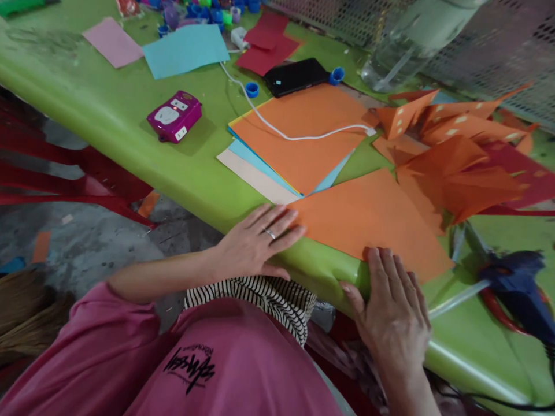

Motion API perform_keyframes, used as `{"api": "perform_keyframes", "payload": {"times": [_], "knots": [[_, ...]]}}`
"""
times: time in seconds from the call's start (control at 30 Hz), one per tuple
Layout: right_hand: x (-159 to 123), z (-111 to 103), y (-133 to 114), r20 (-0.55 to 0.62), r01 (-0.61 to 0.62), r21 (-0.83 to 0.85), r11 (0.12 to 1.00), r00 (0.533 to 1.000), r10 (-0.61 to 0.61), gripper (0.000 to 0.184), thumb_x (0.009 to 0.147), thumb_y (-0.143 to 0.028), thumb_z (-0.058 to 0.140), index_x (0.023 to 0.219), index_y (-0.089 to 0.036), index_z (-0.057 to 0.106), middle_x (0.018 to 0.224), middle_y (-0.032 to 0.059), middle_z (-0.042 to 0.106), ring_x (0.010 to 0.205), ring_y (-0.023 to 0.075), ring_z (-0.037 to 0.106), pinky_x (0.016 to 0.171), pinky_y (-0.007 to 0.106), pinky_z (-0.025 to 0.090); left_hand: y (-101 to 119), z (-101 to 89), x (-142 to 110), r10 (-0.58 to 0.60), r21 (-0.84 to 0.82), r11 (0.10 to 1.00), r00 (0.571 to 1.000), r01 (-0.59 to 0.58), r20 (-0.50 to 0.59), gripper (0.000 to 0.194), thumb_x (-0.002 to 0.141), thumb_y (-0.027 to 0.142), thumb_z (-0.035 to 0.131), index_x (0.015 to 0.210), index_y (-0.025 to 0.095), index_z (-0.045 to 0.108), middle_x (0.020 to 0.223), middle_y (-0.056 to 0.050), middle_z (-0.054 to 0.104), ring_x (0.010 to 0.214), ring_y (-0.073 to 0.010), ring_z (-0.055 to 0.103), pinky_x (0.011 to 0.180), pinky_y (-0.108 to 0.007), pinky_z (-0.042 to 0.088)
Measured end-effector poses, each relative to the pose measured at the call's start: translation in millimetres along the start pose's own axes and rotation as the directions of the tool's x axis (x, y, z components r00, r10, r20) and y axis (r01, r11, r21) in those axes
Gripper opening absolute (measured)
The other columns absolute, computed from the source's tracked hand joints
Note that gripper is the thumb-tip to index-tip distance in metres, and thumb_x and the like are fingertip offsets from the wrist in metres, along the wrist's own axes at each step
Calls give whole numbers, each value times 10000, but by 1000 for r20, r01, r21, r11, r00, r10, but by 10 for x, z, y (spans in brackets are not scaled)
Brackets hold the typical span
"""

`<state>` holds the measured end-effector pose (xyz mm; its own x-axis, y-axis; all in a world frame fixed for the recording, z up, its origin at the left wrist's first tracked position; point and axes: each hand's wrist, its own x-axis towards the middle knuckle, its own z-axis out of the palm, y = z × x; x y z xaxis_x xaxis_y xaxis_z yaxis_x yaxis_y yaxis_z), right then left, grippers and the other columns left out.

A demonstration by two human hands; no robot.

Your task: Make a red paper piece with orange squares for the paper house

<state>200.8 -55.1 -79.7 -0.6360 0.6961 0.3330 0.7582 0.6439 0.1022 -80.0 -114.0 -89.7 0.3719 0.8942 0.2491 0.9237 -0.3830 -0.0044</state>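
A flat orange sheet of paper lies along the near edge of the green table. My left hand, with a ring on one finger, rests by the sheet's left corner, fingers stretched out. On the sheet's near edge lie the fingertips of my right hand, its fingers flat and the thumb apart. Neither hand grips anything. Just beyond is a stack of coloured paper, orange on top, with a white cable across it. Folded orange paper shapes are heaped to the right.
A dark blue glue gun lies at the right beside scissors, partly hidden. Farther back are a black phone, blue bottle caps, a purple power adapter, loose paper and a clear bottle. A red chair stands left.
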Motion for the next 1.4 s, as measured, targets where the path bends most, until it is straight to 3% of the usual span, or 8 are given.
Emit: {"api": "perform_keyframes", "payload": {"times": [0.23, 0.43, 0.6, 0.77, 1.07, 1.17, 1.27, 1.4], "knots": [[-14, 7, -15, -6, -29, -4, 1000, 1000, 29, 790, 966, -549, 484, 1597, -151, 223, 1509, 199, 490, 1373, 361, 500, 1126, 552, 414, -211, -194, -306, -158, 74, 984, 983, 164, -90, 881, 934, 726, 311, 1531, 77, 307, 1536, -182, 456, 1459, -269, 395, 1260, -509, 125], [-44, 41, 0, -6, -32, -24, 999, 999, 31, 749, 990, -510, 451, 1587, -114, 232, 1503, 204, 496, 1402, 331, 471, 1134, 527, 409, 535, -146, 345, 2, 21, 1000, 989, 1, -150, 938, 913, 770, 161, 1544, 93, 318, 1602, -169, 348, 1499, -291, 315, 1248, -514, 143], [-77, 92, 42, -34, 12, -34, 999, 999, -13, 723, 1006, -461, 419, 1587, -82, 214, 1482, 219, 514, 1371, 334, 508, 1117, 512, 431, 988, 49, 757, 77, -36, 996, 997, -77, 11, 1178, 770, 886, 130, 1514, -2, 346, 1579, -207, 374, 1483, -311, 340, 1238, -438, 203], [-55, 89, 8, -62, -17, -26, 1000, 998, 16, 791, 967, -517, 507, 1579, -88, 248, 1487, 220, 510, 1382, 340, 494, 1141, 513, 400, 649, 122, 525, 55, 1, 998, 998, -55, -37, 1238, 722, 903, 61, 1476, -19, 397, 1546, -239, 407, 1463, -319, 375, 1235, -419, 186], [-38, 111, -12, -98, -9, -35, 999, 995, 5, 878, 926, -606, 519, 1577, -81, 254, 1460, 222, 540, 1359, 349, 517, 1135, 504, 404, -172, -144, -294, -65, 111, 992, 997, 68, -30, 1145, 804, 880, 265, 1521, -14, 256, 1518, -275, 435, 1448, -343, 398, 1229, -486, 220], [-46, 120, -22, -117, -20, -39, 999, 993, 16, 913, 912, -623, 528, 1588, -91, 221, 1462, 215, 540, 1354, 345, 522, 1132, 494, 407, -240, -204, -341, -75, 124, 989, 997, 76, -18, 1062, 845, 840, 301, 1532, 30, 258, 1495, -264, 473, 1408, -352, 456, 1220, -565, 201], [-53, 128, -12, -130, -25, -31, 999, 991, 20, 945, 900, -652, 516, 1595, -101, 189, 1472, 203, 533, 1357, 335, 520, 1139, 487, 396, -213, -236, -271, -86, 140, 985, 987, 105, -137, 897, 901, 740, 411, 1482, 57, 374, 1454, -258, 524, 1338, -352, 538, 1201, -591, 237], [-64, 125, 31, -131, 76, 2, 997, 989, -75, 936, 897, -681, 493, 1597, -138, 191, 1486, 149, 531, 1381, 298, 498, 1173, 471, 355, -29, -256, -158, 82, 193, 981, 960, -30, -269, 654, 930, 497, 602, 1429, 96, 463, 1448, -193, 556, 1332, -304, 551, 1200, -532, 299]]}}
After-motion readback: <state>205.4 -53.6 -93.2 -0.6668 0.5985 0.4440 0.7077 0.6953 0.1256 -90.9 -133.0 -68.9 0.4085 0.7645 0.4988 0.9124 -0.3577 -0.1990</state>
